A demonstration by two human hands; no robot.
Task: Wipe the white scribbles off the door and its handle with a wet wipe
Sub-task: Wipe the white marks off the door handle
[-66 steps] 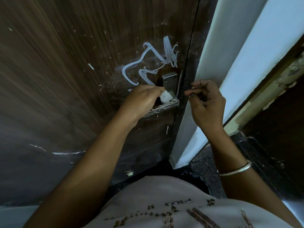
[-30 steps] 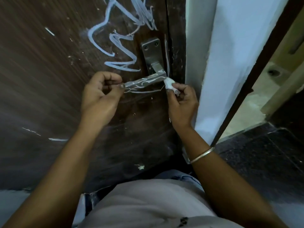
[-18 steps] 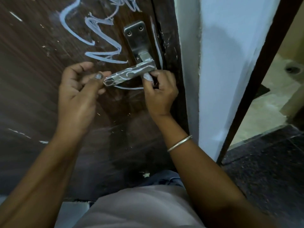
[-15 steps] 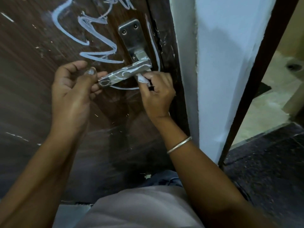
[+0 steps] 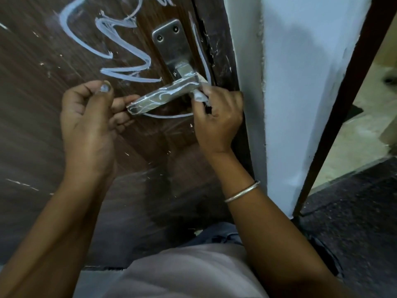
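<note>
- Dark brown wood-grain door [image 5: 53, 130], loose white scribbles [image 5: 129, 75] around brushed-metal lever handle [image 5: 159, 98], itself streaked.
- Left hand [image 5: 90, 125]: fingers curled, tips hooking lever's free end, thumb raised.
- Right hand [image 5: 217, 119]: fingertips pinching crumpled white wet wipe [image 5: 199, 96] against lever's pivot end.

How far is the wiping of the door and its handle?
Done: nothing looks clean yet. In hand: the right hand holds the wet wipe against the lever handle near its pivot; the left hand touches its free end. Left: streaks along the handle, the scribbles on the door.
</note>
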